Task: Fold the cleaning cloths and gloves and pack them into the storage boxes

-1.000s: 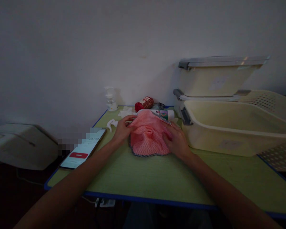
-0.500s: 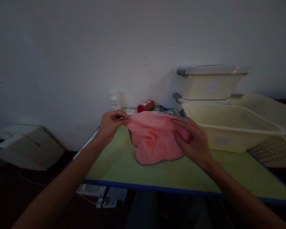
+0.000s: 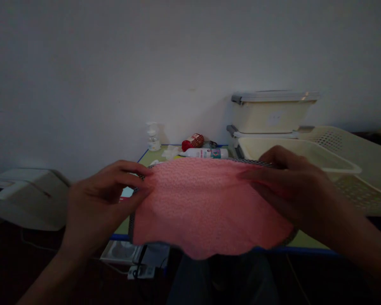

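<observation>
A pink textured cloth (image 3: 203,207) with a dark checked border is stretched between my hands, raised in front of the table. My left hand (image 3: 104,203) pinches its upper left corner between thumb and fingers. At the upper right, my right hand (image 3: 292,186) grips the cloth along its top edge, with some fingertips hidden behind it. The lower edge hangs loose and wavy over the table's front side.
Behind the cloth on the green table (image 3: 307,240) lie a white bottle (image 3: 205,153) and a red packaged roll (image 3: 192,142). A pump bottle (image 3: 153,137) stands back left. Cream bins (image 3: 273,114) and a perforated basket (image 3: 352,146) are at right.
Both hands have come closer to me and spread apart. The cloth, bunched and folded before, is now pulled out wide and flatter. The white bottle has come into view behind it.
</observation>
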`<state>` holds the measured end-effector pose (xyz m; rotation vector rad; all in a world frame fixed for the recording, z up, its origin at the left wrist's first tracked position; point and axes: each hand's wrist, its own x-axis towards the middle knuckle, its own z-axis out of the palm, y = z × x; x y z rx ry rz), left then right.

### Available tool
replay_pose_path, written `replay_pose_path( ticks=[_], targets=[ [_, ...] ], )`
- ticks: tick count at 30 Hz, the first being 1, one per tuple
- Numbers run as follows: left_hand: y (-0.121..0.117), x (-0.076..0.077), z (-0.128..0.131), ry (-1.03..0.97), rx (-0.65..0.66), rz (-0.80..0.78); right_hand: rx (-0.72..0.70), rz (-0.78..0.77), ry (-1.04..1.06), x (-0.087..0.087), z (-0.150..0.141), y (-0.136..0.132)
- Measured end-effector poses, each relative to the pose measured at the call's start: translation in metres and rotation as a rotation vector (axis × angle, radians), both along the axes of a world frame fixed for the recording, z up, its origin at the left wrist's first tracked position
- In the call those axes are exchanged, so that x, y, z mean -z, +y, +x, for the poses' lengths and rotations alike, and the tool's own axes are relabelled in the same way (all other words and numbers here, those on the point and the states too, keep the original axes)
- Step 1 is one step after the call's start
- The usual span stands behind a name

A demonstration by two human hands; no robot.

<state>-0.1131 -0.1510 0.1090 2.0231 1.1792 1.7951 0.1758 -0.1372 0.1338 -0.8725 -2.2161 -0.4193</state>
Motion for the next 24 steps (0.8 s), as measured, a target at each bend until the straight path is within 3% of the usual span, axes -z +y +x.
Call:
replay_pose_path(
  ticks=[5,8,10,14,17,20,24],
  targets=[
    [0.032,0.052,0.002,0.201,-0.003,-0.235,0.197,-0.17,-0.283,0.054,-0.008,0.045],
    [0.043,0.079,0.006,0.386,-0.031,-0.289,0.212,-0.215,-0.385,0.086,-0.011,0.062],
    [0.043,0.089,0.008,0.534,-0.078,-0.283,0.218,-0.201,-0.397,0.1,-0.01,0.067],
    [0.038,0.09,0.012,0.794,-0.138,-0.327,0.261,-0.247,-0.306,0.107,-0.006,0.064],
    [0.039,0.083,0.017,0.853,-0.083,-0.343,0.207,-0.358,-0.14,0.106,-0.012,0.052],
    [0.047,0.079,0.027,0.878,0.047,-0.296,0.125,-0.476,-0.08,0.111,-0.026,0.038],
    [0.062,0.087,0.039,1.029,0.32,-0.268,0.15,-0.606,-0.224,0.127,-0.041,0.029]
  ],
)
